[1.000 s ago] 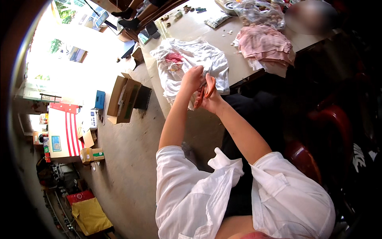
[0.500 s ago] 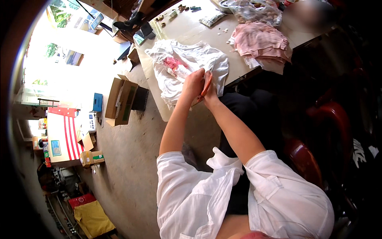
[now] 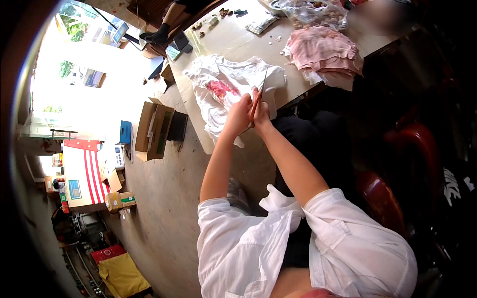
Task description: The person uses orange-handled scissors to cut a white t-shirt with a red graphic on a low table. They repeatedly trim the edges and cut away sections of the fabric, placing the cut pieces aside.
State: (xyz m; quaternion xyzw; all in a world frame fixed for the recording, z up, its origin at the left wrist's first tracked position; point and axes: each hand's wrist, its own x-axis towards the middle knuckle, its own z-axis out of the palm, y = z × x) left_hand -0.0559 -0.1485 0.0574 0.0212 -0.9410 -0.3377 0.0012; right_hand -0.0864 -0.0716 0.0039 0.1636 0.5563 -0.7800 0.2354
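Observation:
A white T-shirt [image 3: 208, 111] with a pink-red print lies crumpled at the near left end of the table [image 3: 233, 42]. In my right hand [image 3: 262, 113] is a pair of orange-handled scissors [image 3: 255, 105], its pale blades pointing away over the shirt. My left hand [image 3: 239, 113] is closed right beside it, pinching the shirt's near part. The hands nearly touch, and the fingertips partly hide the cloth between them.
Folded pink cloth [image 3: 325, 52] is stacked on the table to the right, with a filled clear plastic bag [image 3: 318, 14] behind. A small packet [image 3: 261, 23] lies at the back. An open cardboard box [image 3: 154, 130] stands left of the table; a dark red chair [image 3: 380, 198] is on the right.
The scissors have turned so their blades now show, pointing away above the shirt. Both hands have shifted slightly, and the shirt's near edge hangs a little differently.

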